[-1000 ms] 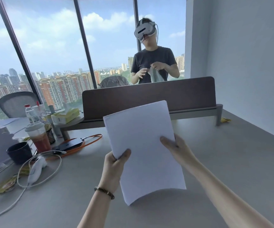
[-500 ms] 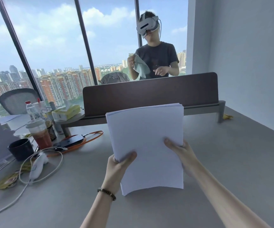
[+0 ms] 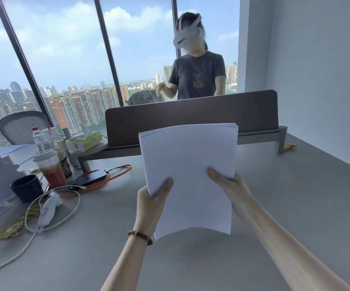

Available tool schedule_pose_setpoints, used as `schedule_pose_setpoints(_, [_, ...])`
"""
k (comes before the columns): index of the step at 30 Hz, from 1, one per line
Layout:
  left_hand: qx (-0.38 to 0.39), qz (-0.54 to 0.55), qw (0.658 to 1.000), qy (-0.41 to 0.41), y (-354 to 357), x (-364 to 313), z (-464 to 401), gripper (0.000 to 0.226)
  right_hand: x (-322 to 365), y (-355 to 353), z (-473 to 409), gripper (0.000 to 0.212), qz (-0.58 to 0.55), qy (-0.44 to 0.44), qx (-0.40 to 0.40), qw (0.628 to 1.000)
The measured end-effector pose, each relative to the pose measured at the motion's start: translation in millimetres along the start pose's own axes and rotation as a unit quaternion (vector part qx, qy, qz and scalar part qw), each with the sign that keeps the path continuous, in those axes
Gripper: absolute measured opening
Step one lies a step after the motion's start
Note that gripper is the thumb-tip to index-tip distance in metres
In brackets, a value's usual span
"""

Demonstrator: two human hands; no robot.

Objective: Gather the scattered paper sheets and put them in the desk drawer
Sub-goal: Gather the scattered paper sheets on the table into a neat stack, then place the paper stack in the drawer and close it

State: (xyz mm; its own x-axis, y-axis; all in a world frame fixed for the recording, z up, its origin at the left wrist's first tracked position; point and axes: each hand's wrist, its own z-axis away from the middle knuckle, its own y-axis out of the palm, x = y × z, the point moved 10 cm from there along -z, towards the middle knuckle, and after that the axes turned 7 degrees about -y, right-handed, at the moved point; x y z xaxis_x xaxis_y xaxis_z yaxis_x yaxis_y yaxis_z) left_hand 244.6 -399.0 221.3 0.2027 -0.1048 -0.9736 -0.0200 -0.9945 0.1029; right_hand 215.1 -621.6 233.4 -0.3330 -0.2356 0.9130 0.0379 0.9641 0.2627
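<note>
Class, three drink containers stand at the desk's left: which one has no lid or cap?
The black mug; the iced-tea cup has a lid, the water bottle a red cap.

grey desk [image 3: 296,206], skyline windows [image 3: 64,59]

**Layout over the desk**

Stack of paper sheets [image 3: 187,175] held upright above the desk [image 3: 285,206], left hand [image 3: 152,203] at its left edge, right hand [image 3: 232,191] at its right. Behind: divider panel [image 3: 190,116], then a standing person [image 3: 197,74]. Far left: dark cup [image 3: 26,187], lidded drink [image 3: 50,166], phone [image 3: 90,177], cable [image 3: 52,208], tissue box [image 3: 84,140].
</note>
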Motion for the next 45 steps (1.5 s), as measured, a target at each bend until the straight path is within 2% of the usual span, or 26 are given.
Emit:
schedule_pose_setpoints(2, [-0.012, -0.010, 1.000, -0.013, -3.6, 1.8, -3.8, 0.043, 1.2, -1.2, 0.7, 0.012, -0.004, -0.005, 0.001, 1.000])
schedule_pose_setpoints(5, [-0.008, -0.006, 0.998, -0.067, -5.4, 22.8, -3.1, 0.046, -22.0, -2.0, 7.5, 0.016, 0.038, 0.034, 0.003, 0.999])
schedule_pose_setpoints(11, [-0.022, -0.006, 0.996, -0.081, -14.4, 28.2, -1.0, 0.014, -27.3, -1.4, 4.8, 0.005, 0.095, 0.029, 0.004, 0.995])
schedule_pose_setpoints(13, [-0.011, 0.000, 0.995, -0.098, -13.1, 36.9, 4.1, 0.022, -35.5, -1.3, 8.7, 0.006, 0.091, 0.046, 0.001, 0.995])
schedule_pose_setpoints(16, [-0.013, -0.008, 0.997, -0.082, -14.0, 34.6, 2.5, 0.058, -29.4, -3.9, 7.5, 0.009, 0.077, 0.036, -0.003, 0.996])
schedule_pose_setpoints(19, [-0.018, -0.032, 0.995, -0.090, -14.7, 31.2, 2.2, 0.053, -28.0, -6.2, 3.5, 0.013, 0.087, 0.037, 0.003, 0.995])
schedule_pose_setpoints(22, [-0.014, -0.021, 0.994, -0.110, -14.7, 35.2, 6.6, 0.027, -39.3, -5.8, 3.5, 0.015, 0.118, 0.058, 0.001, 0.991])
schedule_pose_setpoints(27, [-0.013, -0.024, 0.993, -0.118, -36.9, 19.5, 5.3, 0.030, -34.9, 11.1, -6.8, 0.029, 0.148, 0.052, 0.003, 0.988])
schedule_pose_setpoints(29, [-0.023, -0.017, 0.990, -0.139, -61.1, 18.7, 9.1, 0.034, -41.0, 32.9, -8.1, 0.033, 0.133, 0.052, 0.022, 0.989])
schedule_pose_setpoints(33, [-0.066, -0.013, 0.988, -0.138, -123.2, 9.5, 26.1, 0.034, -57.7, 90.2, -3.8, 0.025, 0.086, 0.030, 0.038, 0.995])
schedule_pose_setpoints(36, [-0.099, -0.013, 0.987, -0.125, -175.8, 0.3, 46.6, 0.025, -83.3, 145.1, 4.9, 0.026, 0.055, 0.055, 0.066, 0.995])
schedule_pose_setpoints(41, [-0.172, 0.004, 0.976, -0.131, -275.0, -11.0, 94.7, 0.023, -127.4, 252.4, 31.7, 0.034, 0.002, 0.104, 0.147, 0.984])
schedule_pose_setpoints(45, [-0.245, -0.013, 0.961, -0.126, -354.5, -19.5, 141.7, 0.021, -147.0, 337.7, 62.0, 0.027, -0.031, 0.121, 0.205, 0.971])
